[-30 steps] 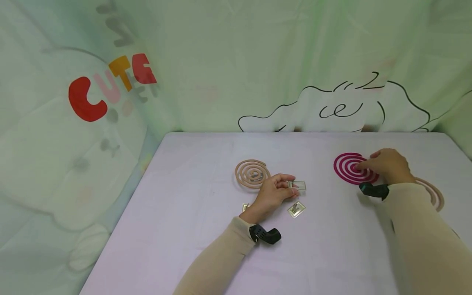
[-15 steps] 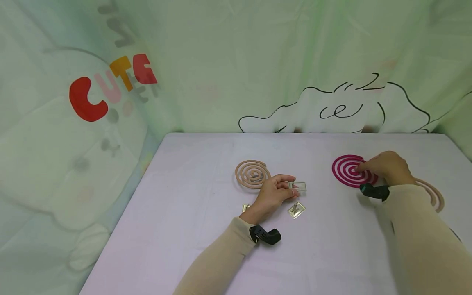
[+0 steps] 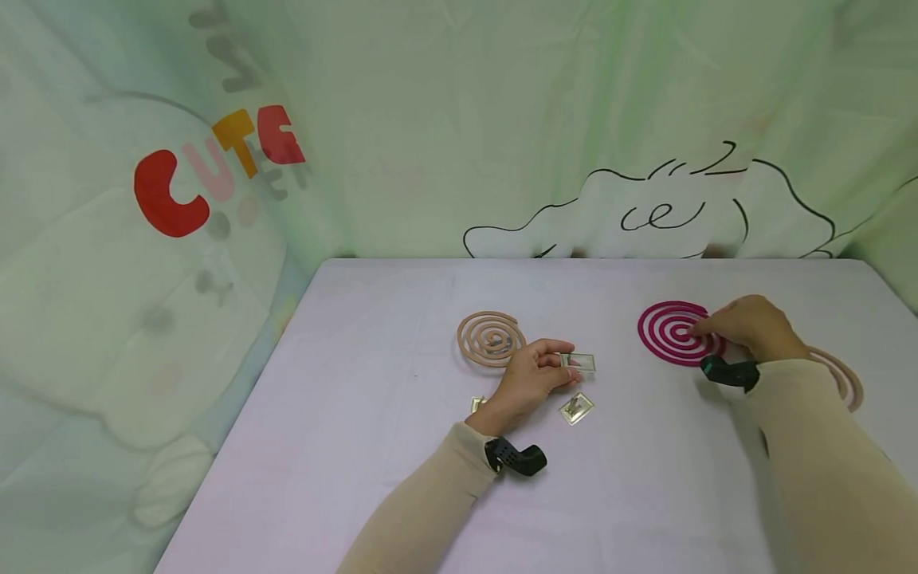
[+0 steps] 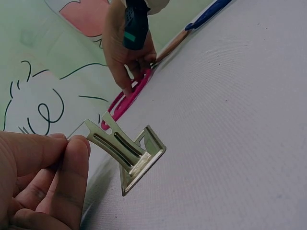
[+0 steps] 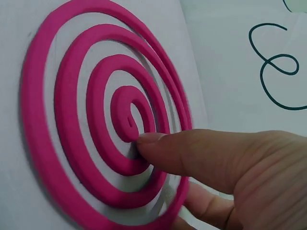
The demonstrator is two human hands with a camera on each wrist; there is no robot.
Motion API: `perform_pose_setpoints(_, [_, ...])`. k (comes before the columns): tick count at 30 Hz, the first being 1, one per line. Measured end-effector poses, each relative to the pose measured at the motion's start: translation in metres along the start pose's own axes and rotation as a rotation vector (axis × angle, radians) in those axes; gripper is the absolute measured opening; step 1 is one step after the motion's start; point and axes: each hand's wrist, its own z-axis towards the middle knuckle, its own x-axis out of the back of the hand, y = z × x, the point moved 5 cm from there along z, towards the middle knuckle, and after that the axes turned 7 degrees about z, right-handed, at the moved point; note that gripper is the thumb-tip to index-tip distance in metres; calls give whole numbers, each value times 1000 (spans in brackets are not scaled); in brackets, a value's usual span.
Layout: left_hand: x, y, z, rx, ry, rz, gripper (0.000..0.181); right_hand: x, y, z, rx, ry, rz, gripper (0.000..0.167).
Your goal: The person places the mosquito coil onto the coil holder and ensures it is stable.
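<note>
In the head view, the left hand [image 3: 527, 379] pinches a metal coil stand [image 3: 578, 363], a thin rectangle with a raised rim. The right hand [image 3: 760, 327] grips a pink mosquito coil [image 3: 678, 332], a flat round spiral at the right of the bench [image 3: 344, 383]. A tan mosquito coil [image 3: 492, 340] lies just beyond the left hand; a second tan coil [image 3: 841, 376] shows partly from under the right sleeve [image 3: 825, 446]. Another stand [image 3: 577, 408] lies on the near side of the held one, and a third stand [image 3: 476, 404] is mostly hidden by the left wrist. Pale cloth stretches between the hands, facing the pink spiral's left rim; the bench's straight far edge runs behind the coils, against a green printed curtain [image 3: 430, 119].

In the left wrist view, thumb and forefinger pinch the slender end of the stand, whose ribbed, notched tongue rises from a sharp-edged base. A blue piece [image 4: 211, 13], probably another coil, shows past the tan one.

In the right wrist view, the pink turns are matte, smooth and rounded, with pale gaps between. One fingertip touches the innermost turn, while other fingers bend at the outer rim.
</note>
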Motion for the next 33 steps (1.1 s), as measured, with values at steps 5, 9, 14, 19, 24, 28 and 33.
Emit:
perform_pose_setpoints(5, [-1, 1, 0, 3, -1, -11, 42, 0, 0, 1, 26, -23, 74, 43])
perform_pose_setpoints(9, [-2, 1, 0, 9, 1, -30, 41, -1, -1, 0, 90, -27, 162, 50])
perform_pose_setpoints(14, [-3, 1, 0, 6, 1, -43, 40, -8, 1, 2, 137, -8, 264, 65])
perform_pose_setpoints(19, [-2, -1, 1, 14, 5, -52, 39, -17, 6, 1, 143, -4, 364, 75])
perform_pose_setpoints(24, [-2, -1, 2, 11, 17, -52, 38, -28, 5, -2, 138, -14, 505, 73])
perform_pose_setpoints(28, [-2, 0, 1, 7, 25, -54, 37, -40, 0, -7, 132, -53, 663, 54])
perform_pose_setpoints(33, [-2, 2, -1, -1, 34, -55, 36, -55, -9, -12, 100, -141, 901, 40])
